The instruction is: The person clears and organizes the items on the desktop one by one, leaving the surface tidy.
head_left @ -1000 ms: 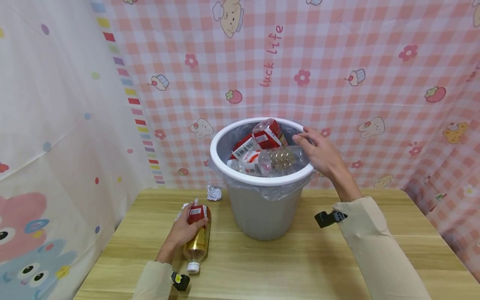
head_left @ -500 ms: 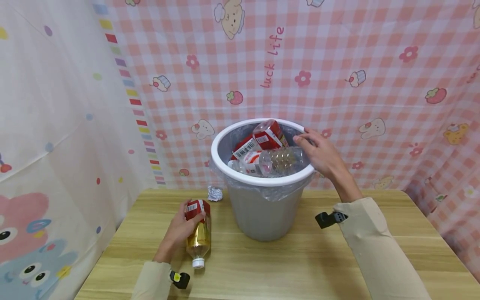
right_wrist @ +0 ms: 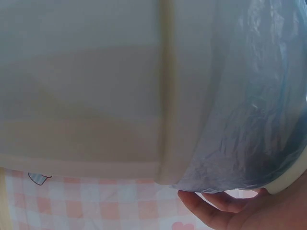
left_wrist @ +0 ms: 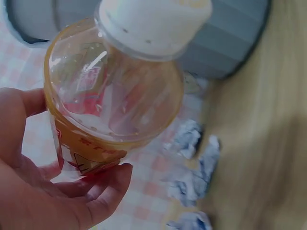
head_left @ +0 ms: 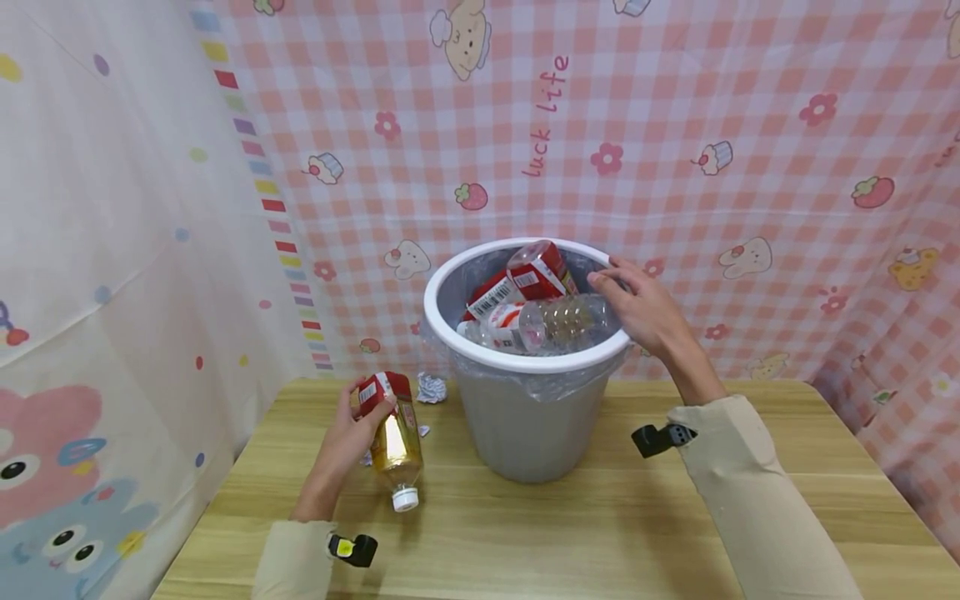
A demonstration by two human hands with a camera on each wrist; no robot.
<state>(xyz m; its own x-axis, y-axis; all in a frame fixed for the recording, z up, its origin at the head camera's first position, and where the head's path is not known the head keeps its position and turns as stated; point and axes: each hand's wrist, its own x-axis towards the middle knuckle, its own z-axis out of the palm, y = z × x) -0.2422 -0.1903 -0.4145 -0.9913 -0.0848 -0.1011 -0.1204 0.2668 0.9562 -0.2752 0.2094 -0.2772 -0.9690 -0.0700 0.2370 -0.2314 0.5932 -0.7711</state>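
Note:
My left hand (head_left: 343, 440) grips a plastic bottle (head_left: 397, 446) with a red and gold label around its base end. The bottle tilts over the table with its white cap (head_left: 405, 499) toward me; in the left wrist view the cap (left_wrist: 156, 26) fills the top. To the right stands a grey trash bin (head_left: 528, 429) with a white rim and a clear liner. My right hand (head_left: 651, 317) holds that rim at its right side, thumb on the inner side. In the right wrist view, fingers (right_wrist: 201, 208) curl below the liner (right_wrist: 230, 143).
Inside the bin lie a clear ribbed bottle (head_left: 566, 323) and red-labelled bottles (head_left: 536, 271). Crumpled paper (head_left: 431, 388) sits left of the bin, and several paper wads (left_wrist: 187, 184) show in the left wrist view. Patterned cloth (head_left: 360, 208) hangs behind the wooden table (head_left: 585, 542).
My left hand has lifted the bottle and shifted it slightly away from me, tilting it cap-down. Paper scraps behind it now show. The right hand keeps its place on the rim.

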